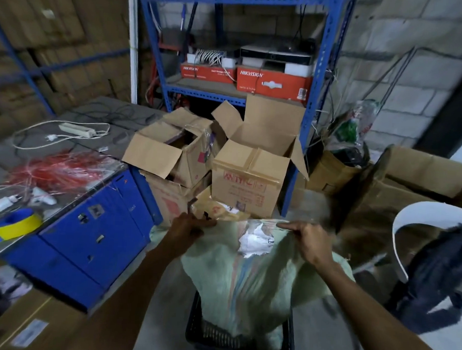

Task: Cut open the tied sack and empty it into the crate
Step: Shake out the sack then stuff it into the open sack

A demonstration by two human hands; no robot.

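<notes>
- Two hands up at frame centre, both gripping the top edge of the pale green sack (pixel 249 268).
- Left hand (pixel 187 230) — fingers curled, pinching the sack's upper left corner; something small and dark sits at the fingertips, can't tell what it is.
- Right hand (pixel 307 240) — thumb and fingers pinching the upper right edge, index finger stretched along the rim toward the left.
- Sack hangs between the hands, bottom end down inside the black crate (pixel 212 340) at lower centre. A torn patch near the top shows white material inside.
- Crate sits on the floor; only its left wall and front rim show, the rest is covered by the sack.
- Blue cabinet (pixel 95 235) at left of frame; on its top a tangle of red strands (pixel 58 170) and a blue-and-yellow tape roll (pixel 16 225).
- Open cardboard boxes (pixel 248 181) stacked just behind the sack, centre frame.
- Blue metal rack (pixel 315 99) at upper centre holds red boxes (pixel 273 82) printed HIKVISION.
- Dark bag (pixel 437 279) at right edge, partly blurred.
</notes>
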